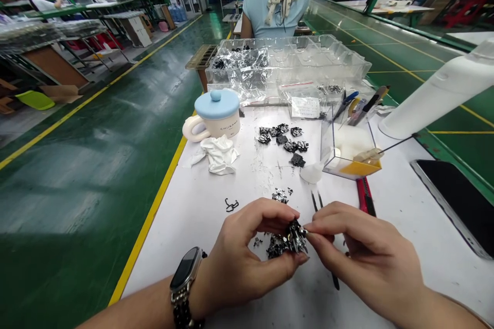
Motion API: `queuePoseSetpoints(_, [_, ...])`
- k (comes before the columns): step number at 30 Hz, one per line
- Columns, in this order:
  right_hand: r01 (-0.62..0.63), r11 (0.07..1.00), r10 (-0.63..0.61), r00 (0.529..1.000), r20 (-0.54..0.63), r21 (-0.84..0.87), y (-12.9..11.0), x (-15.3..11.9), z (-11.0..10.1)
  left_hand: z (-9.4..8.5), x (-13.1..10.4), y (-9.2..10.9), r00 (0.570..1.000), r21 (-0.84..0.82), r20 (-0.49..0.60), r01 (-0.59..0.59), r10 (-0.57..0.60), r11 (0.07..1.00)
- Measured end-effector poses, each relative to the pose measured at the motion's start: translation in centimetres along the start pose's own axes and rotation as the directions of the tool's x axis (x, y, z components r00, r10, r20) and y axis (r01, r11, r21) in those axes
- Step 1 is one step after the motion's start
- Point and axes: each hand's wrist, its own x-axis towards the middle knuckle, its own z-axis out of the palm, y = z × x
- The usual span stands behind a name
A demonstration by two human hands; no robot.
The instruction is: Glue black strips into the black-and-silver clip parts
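Observation:
Between its thumb and fingers, my left hand [247, 257] grips a cluster of small shiny black parts [296, 237]. My right hand [366, 252] pinches at the right edge of that cluster with thumb and forefinger; the exact piece in the pinch is too small to make out. Dark tweezers [317, 199] run behind the right fingers, tips pointing away; whether the curled fingers hold them is hidden. Loose black and silver bits [276, 247] lie under the hands, with a smaller pile [281, 195] beyond. A thin black piece [231, 205] rests left of that pile.
Farther up the white table stand several black clumps [297, 146], a lidded mug [218, 115], crumpled tissue [221, 155] and a clear pen box [349, 149]. A white bottle [436, 92] and phone [455, 200] are at right. Clear trays [320, 61] stand behind; a person [276, 5] sits beyond.

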Motion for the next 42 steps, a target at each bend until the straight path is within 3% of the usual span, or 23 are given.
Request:
queuePoseSetpoints(16, [0.182,0.962,-0.174,0.983,0.059,-0.203,-0.7,-0.31,-0.76,0.23,-0.06,-0.17,1.0,0.045,0.009,-0.003,0.002,0.999])
queuePoseSetpoints(36, [0.125,0.973,-0.108,0.99,0.096,-0.194,-0.52,-0.53,-0.52,0.56,-0.21,-0.39,1.0,0.037,-0.022,-0.012,0.013,0.999])
queuePoseSetpoints(42, [0.14,0.979,-0.127,0.987,0.094,-0.15,-0.6,-0.63,-0.61,0.61,-0.35,-0.48,0.999,0.0,-0.008,0.043,-0.043,0.999])
